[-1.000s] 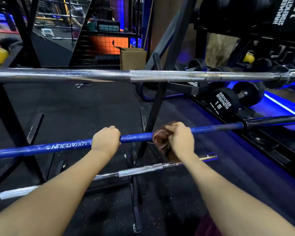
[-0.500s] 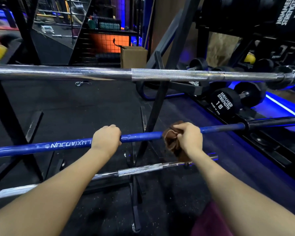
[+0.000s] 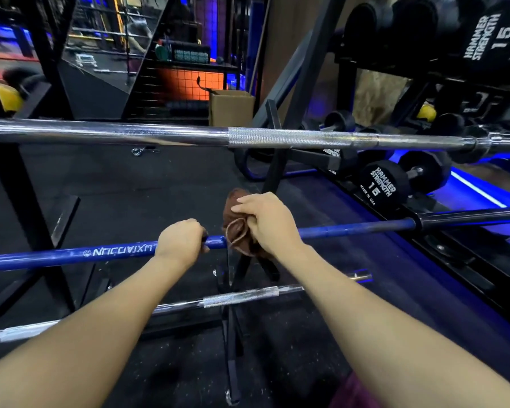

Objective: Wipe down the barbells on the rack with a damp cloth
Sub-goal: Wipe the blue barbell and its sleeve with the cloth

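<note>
The left hand [image 3: 180, 240] curls its fingers over the long blue steel barbell [image 3: 71, 256] just right of the white lettering, clamping it; a bar like this is probably heavy and stiff, so that grip likely only stops it rolling on the black metal rack [image 3: 273, 184]. Just beyond those knuckles, the right hand [image 3: 267, 222] closes its fingers on a bunched brown cloth [image 3: 235, 228] wrapped round the same shaft. The cloth looks soft and limp, best kept gathered in the palm. Painted shaft may be slick when damp. A chrome barbell [image 3: 159, 135] lies above both hands, another chrome bar [image 3: 239, 298] below the wrists
</note>
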